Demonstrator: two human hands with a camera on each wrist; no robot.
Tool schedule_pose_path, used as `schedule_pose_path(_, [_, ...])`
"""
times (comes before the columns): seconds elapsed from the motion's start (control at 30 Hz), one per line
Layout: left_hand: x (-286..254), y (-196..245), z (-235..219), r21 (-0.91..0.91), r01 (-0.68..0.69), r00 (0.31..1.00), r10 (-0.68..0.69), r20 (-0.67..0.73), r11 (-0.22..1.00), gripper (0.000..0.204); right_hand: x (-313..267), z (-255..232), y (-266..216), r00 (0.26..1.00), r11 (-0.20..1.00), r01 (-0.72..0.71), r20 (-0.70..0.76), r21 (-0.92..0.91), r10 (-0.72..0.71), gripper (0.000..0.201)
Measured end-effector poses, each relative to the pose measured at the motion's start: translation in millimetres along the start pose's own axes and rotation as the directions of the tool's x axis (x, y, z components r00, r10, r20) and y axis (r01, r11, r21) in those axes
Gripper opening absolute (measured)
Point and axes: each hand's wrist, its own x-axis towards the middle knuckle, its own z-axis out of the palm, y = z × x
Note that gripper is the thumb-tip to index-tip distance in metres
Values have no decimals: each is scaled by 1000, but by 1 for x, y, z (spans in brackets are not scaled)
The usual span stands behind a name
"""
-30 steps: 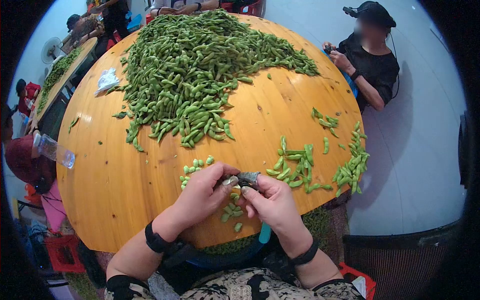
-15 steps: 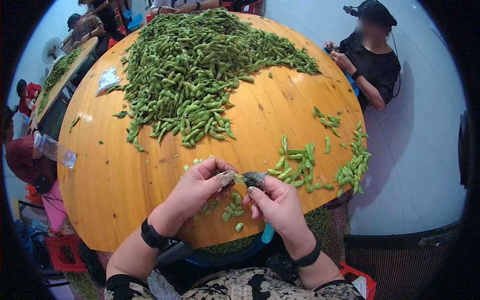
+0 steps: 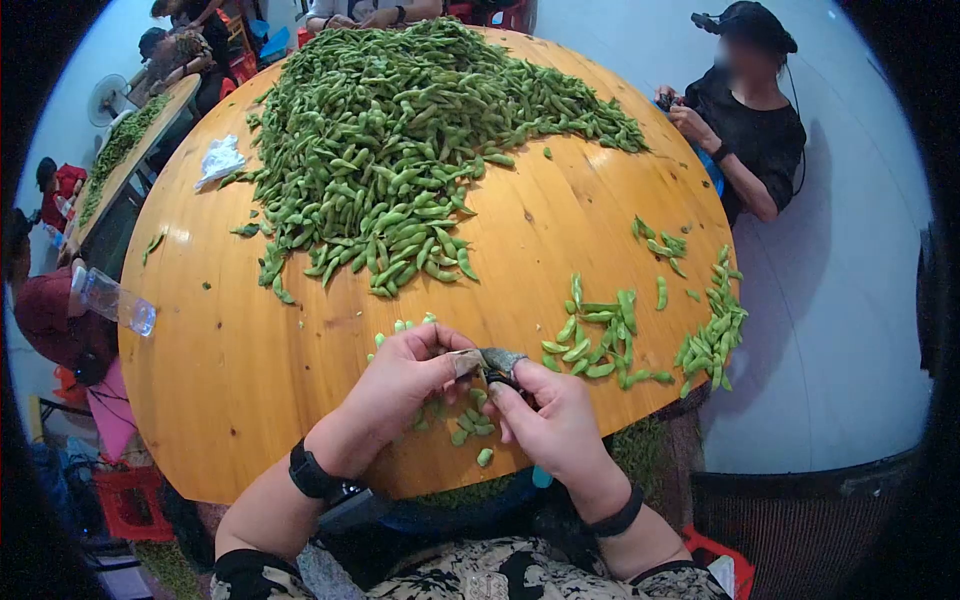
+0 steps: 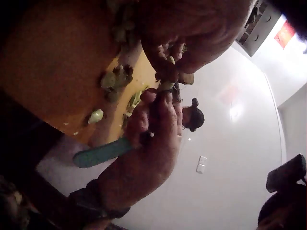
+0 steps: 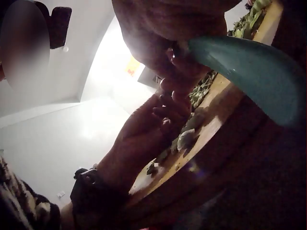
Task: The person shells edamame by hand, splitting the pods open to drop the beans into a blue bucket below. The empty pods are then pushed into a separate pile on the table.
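Observation:
Over the near edge of the table, my left hand (image 3: 395, 385) and right hand (image 3: 555, 415) meet fingertip to fingertip. The left thumb and fingers pinch a small pale green soybean pod (image 4: 165, 86), mostly covered by the fingers. My right hand grips a tool by its teal handle (image 5: 249, 72); its working end is hidden at the fingertips. A grey wrap (image 3: 502, 360) covers the right index fingertip. Loose green beans (image 3: 472, 425) lie on the wood below the hands, and a few paler ones (image 3: 400, 326) sit just beyond the left hand.
A large heap of pods (image 3: 390, 150) covers the far part of the round wooden table (image 3: 220, 380). Smaller groups of pods (image 3: 600, 335) lie to the right. White tissue (image 3: 220, 160) and a plastic bottle (image 3: 120, 302) are at left. A person (image 3: 745, 120) sits at right.
The left fingertips have drawn back close against the right hand after standing slightly apart half a second ago. Less of the teal handle shows below the right hand.

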Motion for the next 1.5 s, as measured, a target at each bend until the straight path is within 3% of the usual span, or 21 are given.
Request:
schedule_pose_path(0.07, [0,0,-1,-64,29,999,-27,20,998,18,0,0,3,1000,998,24,0,-57,-24,19])
schedule_pose_path(0.27, [-1,0,1,-24,-11,1000,10,-16,1000,19,1,0,-4,998,998,-55,-29,40,56,18])
schedule_pose_path(0.33, [-2,0,6,-45,-19,999,18,-30,999,15,2,1,0,996,995,67,-61,-71,-71,16])
schedule_pose_path(0.4, [-4,2,12,-64,-31,999,28,-42,997,12,2,1,-1,994,990,74,-72,-117,-82,15])
schedule_pose_path(0.47, [-8,3,18,226,-127,985,149,-85,966,11,2,1,-1,992,983,79,-82,-165,-94,15])
schedule_pose_path(0.53, [-10,-1,21,239,-182,976,205,-74,954,11,2,1,0,953,898,233,-96,-374,-287,15])
schedule_pose_path(0.57, [-10,-3,22,253,-239,963,262,-64,938,11,1,1,-1,954,898,230,-98,-374,-285,15])
schedule_pose_path(0.67, [-13,-1,22,307,-262,958,286,-36,915,10,-2,1,-3,965,913,205,-84,-352,-249,16])
schedule_pose_path(0.73, [-11,-4,17,399,-309,941,338,-2,863,11,0,0,1,989,989,135,-56,-56,-138,15])
schedule_pose_path(0.77, [-11,-5,15,487,-354,922,386,38,798,12,0,-1,0,989,990,132,-55,-55,-135,15])
schedule_pose_path(0.83, [-11,-3,16,540,-359,918,394,55,761,12,-1,-4,-3,999,998,-46,-7,53,46,15])
schedule_pose_path(0.97, [-9,-4,15,563,-408,899,424,111,718,15,2,-11,7,999,991,-43,20,128,41,15])
schedule_pose_path(1.0, [-9,-4,16,564,-408,899,423,112,718,15,3,-12,7,998,988,-59,33,145,55,16])
schedule_pose_path(1.07, [-10,-1,18,383,-264,963,260,63,885,19,2,-12,7,997,984,-74,46,163,68,16])
schedule_pose_path(1.17, [-6,-6,16,378,-243,966,258,10,893,20,0,-5,7,998,991,-66,7,114,66,16])
schedule_pose_path(1.2, [-5,-6,14,380,-241,966,257,10,893,20,0,-2,8,999,999,31,-21,35,-31,17])
schedule_pose_path(1.23, [-5,-6,12,467,-287,952,305,38,837,20,0,0,9,991,991,127,-43,-48,-129,17])
schedule_pose_path(1.37, [-5,-4,18,608,-401,892,444,88,685,19,-2,-5,6,995,996,88,-48,-10,-88,18])
schedule_pose_path(1.4, [-7,-2,19,612,-403,891,445,92,681,19,-2,-9,7,994,995,82,-72,-55,-86,18])
schedule_pose_path(1.47, [-14,5,21,726,-249,955,286,75,641,19,0,-20,14,991,992,84,-98,-95,-94,18])
schedule_pose_path(1.5, [-18,9,21,732,-252,954,291,78,633,19,1,-29,20,975,974,127,-159,-186,-157,17])
